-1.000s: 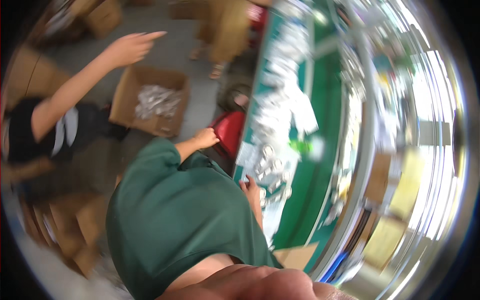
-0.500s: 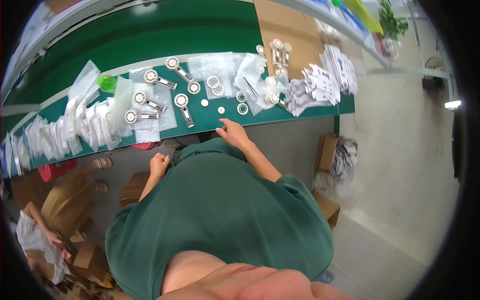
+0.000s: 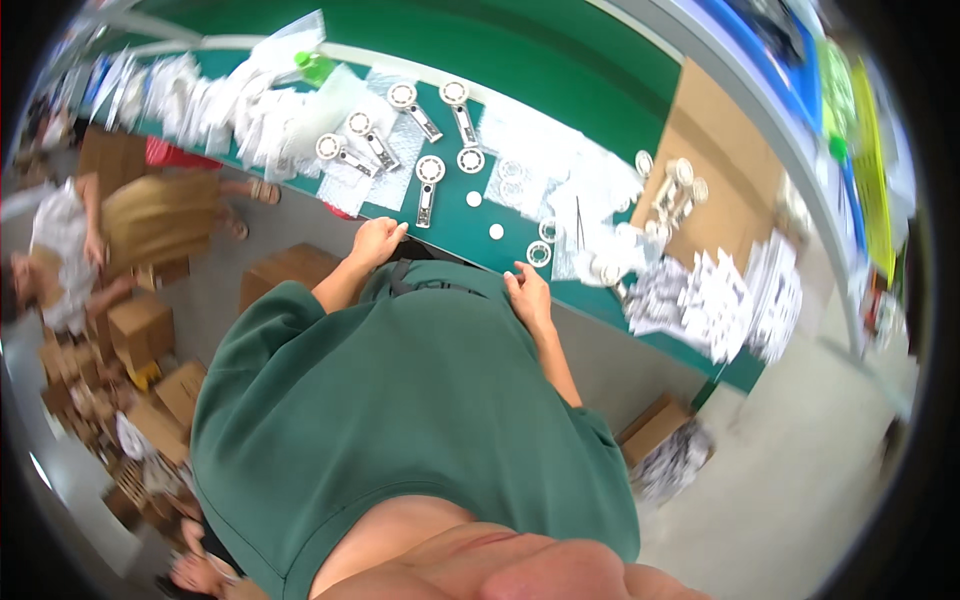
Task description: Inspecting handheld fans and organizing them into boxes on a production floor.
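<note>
My left hand (image 3: 380, 241) is at the front edge of the green table (image 3: 450, 225), its fingers curled in with nothing visible in them. Farther right, my right hand (image 3: 528, 293) is just off the same edge, fingers apart and holding nothing. Past my left hand lies a white handheld fan body (image 3: 430, 172) with a round slotted head and a dark strip in its handle; several similar ones are around it. Two small white discs (image 3: 474, 199) lie between the hands, farther in. White rings (image 3: 539, 254) are on the table beyond my right hand.
Bubble-wrap sheets (image 3: 395, 190) and a row of wrapped white packets (image 3: 190, 100) cover the left. A thin dark tool (image 3: 579, 222) lies on plastic bags. White paper pieces (image 3: 715, 305) and cardboard (image 3: 725, 150) are at right. Boxes (image 3: 285, 272) and a seated person (image 3: 150, 220) are left.
The whole view has turned, so the table now slants down to the right. My left hand has come up to the table edge; my right hand has drawn back slightly from it.
</note>
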`<state>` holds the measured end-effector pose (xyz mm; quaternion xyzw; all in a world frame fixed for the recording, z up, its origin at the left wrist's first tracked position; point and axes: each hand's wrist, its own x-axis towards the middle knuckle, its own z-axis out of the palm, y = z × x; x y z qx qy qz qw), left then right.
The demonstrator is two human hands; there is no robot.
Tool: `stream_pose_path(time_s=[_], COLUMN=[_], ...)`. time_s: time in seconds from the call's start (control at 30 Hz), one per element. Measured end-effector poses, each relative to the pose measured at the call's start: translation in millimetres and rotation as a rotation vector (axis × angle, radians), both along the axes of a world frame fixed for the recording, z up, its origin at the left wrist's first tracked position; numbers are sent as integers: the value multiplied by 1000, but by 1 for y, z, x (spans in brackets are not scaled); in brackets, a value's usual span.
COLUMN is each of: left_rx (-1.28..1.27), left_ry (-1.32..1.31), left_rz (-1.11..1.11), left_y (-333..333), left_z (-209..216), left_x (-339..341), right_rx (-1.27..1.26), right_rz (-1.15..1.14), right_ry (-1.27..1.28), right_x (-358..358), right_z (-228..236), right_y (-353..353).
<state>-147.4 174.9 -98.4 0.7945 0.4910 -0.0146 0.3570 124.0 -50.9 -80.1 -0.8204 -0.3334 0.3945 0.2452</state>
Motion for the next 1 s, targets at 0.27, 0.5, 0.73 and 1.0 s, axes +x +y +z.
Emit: stream_pose_path(time_s=[0.27,0.5,0.73,1.0], left_rx=[-226,-222,-361,-445], left_ry=[-319,-110,-90,193], left_rz=[519,677,715,383], left_y=[-66,-125,-121,-102], left_z=[-7,-28,-44,-68], left_x=[9,-14,-15,-48], right_rx=[268,445,493,458], right_rz=[592,615,685,544], right_ry=[46,-265,-245,-94], right_x=[5,-9,-46,-22], right_z=[-3,-18,-10,9], right_y=[141,258,309,203])
